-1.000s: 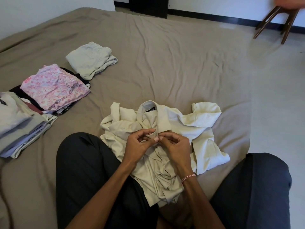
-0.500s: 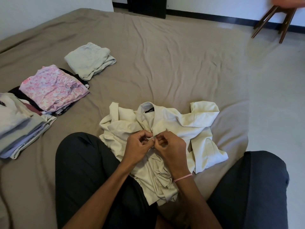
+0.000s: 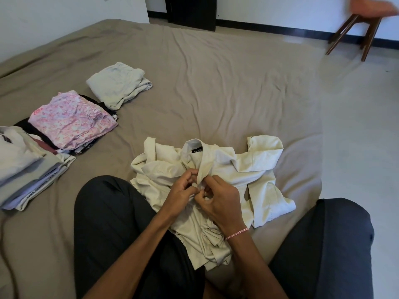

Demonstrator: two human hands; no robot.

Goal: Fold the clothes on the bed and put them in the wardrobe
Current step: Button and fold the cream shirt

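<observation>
Two legs in dark trousers fill the near edge of the view. The left leg [image 3: 108,223] lies just left of the cream shirt [image 3: 248,169], with the shirt's crumpled tail draped against its thigh. The right leg [image 3: 334,244] sits right of the shirt, at the side of the bed [image 3: 216,83].

Both hands are together over the middle of the shirt, just below its collar. The left hand [image 3: 183,190] has thumb and curled fingers pinching the strip of fabric that runs down the shirt's front. The right hand [image 3: 220,201] touches the left and pinches the same strip. Whether a button lies between the fingertips is too small to tell. A pink-and-white woven bracelet [image 3: 236,233] circles the right wrist.

The shirt lies front-up on the brown sheet, its collar on the far side and a black label [image 3: 197,150] showing inside the neck. One sleeve is bunched on its left side. The other is bent on its right side, and its end lies farther out.

Left of the shirt and well apart from it sits a stack of folded clothes [image 3: 26,165]. Beyond that stack, a pink floral garment [image 3: 71,119] tops a dark pile. Farther still, a pale folded garment [image 3: 118,83] lies alone.

Far beyond the shirt, a dark door-like panel [image 3: 192,11] stands against a white wall. Far to the shirt's right, a wooden chair [image 3: 354,33] stands on the pale floor [image 3: 356,126].
</observation>
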